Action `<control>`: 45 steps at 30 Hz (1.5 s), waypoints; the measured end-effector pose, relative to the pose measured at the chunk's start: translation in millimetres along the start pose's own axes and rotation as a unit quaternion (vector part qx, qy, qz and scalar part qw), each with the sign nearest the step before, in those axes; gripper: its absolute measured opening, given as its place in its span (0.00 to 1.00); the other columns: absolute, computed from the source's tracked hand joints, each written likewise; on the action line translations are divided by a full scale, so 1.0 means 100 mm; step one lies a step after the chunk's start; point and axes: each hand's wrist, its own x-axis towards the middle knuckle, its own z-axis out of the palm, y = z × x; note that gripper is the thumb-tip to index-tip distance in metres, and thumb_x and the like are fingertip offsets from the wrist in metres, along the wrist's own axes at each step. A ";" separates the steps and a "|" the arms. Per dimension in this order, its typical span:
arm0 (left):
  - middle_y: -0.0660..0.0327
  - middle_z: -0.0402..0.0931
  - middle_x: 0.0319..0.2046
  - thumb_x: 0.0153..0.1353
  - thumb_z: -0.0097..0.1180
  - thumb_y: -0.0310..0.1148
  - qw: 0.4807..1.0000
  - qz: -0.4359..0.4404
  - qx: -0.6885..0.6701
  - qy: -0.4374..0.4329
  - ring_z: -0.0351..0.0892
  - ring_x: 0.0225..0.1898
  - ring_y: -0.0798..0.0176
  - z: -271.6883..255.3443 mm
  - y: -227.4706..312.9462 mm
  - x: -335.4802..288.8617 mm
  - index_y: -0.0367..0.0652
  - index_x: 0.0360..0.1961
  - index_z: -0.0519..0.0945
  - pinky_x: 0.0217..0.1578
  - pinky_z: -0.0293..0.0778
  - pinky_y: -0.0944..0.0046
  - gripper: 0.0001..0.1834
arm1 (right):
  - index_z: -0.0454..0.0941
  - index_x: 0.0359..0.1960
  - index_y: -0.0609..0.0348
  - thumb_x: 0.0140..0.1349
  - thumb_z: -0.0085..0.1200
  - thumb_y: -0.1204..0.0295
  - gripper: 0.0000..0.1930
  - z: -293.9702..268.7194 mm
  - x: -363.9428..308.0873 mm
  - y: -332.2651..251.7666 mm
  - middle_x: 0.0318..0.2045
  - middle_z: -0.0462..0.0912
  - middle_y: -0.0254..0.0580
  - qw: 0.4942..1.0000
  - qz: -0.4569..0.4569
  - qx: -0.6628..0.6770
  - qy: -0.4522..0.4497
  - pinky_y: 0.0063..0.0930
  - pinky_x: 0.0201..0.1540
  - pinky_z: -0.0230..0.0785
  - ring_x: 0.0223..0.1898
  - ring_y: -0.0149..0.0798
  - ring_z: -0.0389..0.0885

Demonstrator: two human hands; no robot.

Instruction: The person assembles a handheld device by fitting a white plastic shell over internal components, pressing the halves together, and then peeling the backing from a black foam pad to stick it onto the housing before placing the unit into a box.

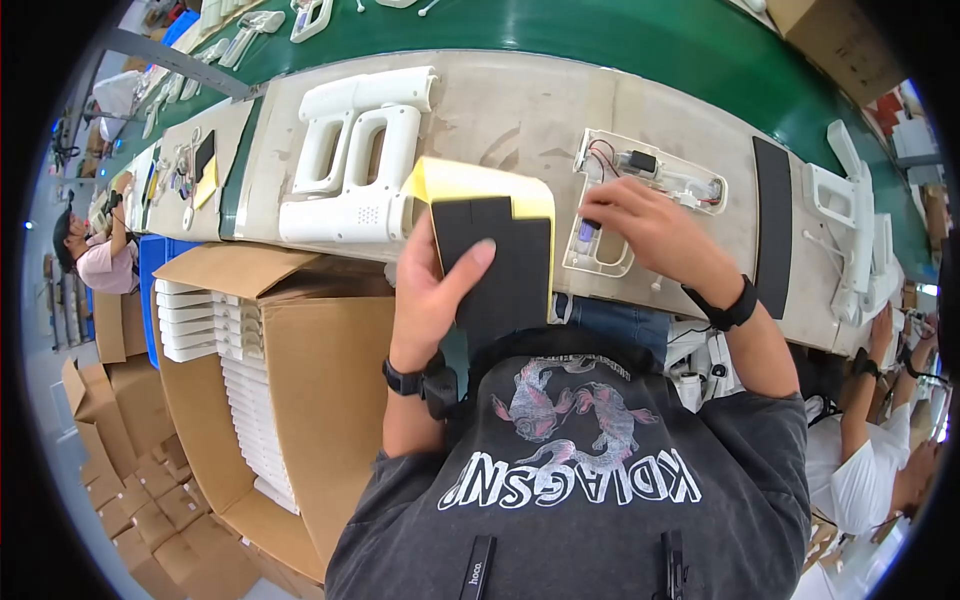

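My left hand (432,290) is closed round the side of a black foam sheet (505,265), with the thumb lying across its face. Yellow backing paper (480,182) shows bare along the sheet's top, and its upper left corner curls. My right hand (640,222) is bent over an open white plastic housing (612,266) on the bench, fingertips pinched together. A small black piece shows at those fingertips, against a purple cylindrical battery (585,238) in the housing's handle. Red wires and a black block (637,161) sit in the upper part of the housing.
Closed white housings (355,150) lie on the bench (500,110) at left. A long black strip (771,230) and more white housings (845,225) are at right. An open carton (320,400) holds stacked white parts by my left side. Co-workers sit at both ends.
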 end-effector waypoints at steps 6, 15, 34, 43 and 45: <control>0.53 0.78 0.54 0.66 0.65 0.29 0.999 0.039 0.006 0.015 0.80 0.51 0.63 0.11 0.02 0.44 0.30 0.67 0.62 0.51 0.77 0.65 0.33 | 0.82 0.53 0.59 0.46 0.56 0.86 0.27 0.06 0.00 0.04 0.54 0.79 0.36 0.997 -0.038 -0.054 -0.050 0.39 0.63 0.68 0.57 0.45 0.74; 0.47 0.68 0.59 0.63 0.64 0.37 0.857 0.104 0.484 0.142 0.67 0.62 0.41 -0.24 0.18 0.37 0.42 0.60 0.76 0.63 0.65 0.47 0.25 | 0.82 0.54 0.58 0.48 0.55 0.86 0.27 0.10 0.02 0.05 0.53 0.80 0.39 0.997 -0.041 -0.033 -0.058 0.39 0.59 0.70 0.54 0.46 0.76; 0.40 0.74 0.60 0.42 0.72 0.33 0.726 -0.156 0.664 0.089 0.75 0.62 0.44 -2.03 0.32 1.79 0.30 0.69 0.61 0.62 0.71 0.55 0.52 | 0.83 0.50 0.63 0.63 0.51 0.87 0.16 -0.32 -0.49 -0.23 0.49 0.82 0.46 0.987 0.108 0.110 0.048 0.34 0.54 0.73 0.50 0.49 0.81; 0.35 0.70 0.61 0.35 0.74 0.37 0.730 -0.095 0.656 0.169 0.69 0.66 0.38 -1.82 0.56 1.54 0.36 0.70 0.54 0.68 0.64 0.45 0.60 | 0.83 0.50 0.63 0.64 0.50 0.89 0.16 -0.43 -0.58 -0.30 0.48 0.82 0.47 0.979 0.104 0.147 0.098 0.32 0.54 0.73 0.50 0.48 0.81; 0.38 0.71 0.60 0.38 0.74 0.38 0.768 -0.011 0.612 0.187 0.73 0.62 0.36 -1.51 0.77 1.36 0.35 0.70 0.56 0.64 0.67 0.47 0.57 | 0.82 0.51 0.63 0.63 0.51 0.89 0.17 -0.54 -0.57 -0.31 0.49 0.83 0.48 0.976 0.132 0.132 0.114 0.32 0.54 0.73 0.50 0.49 0.82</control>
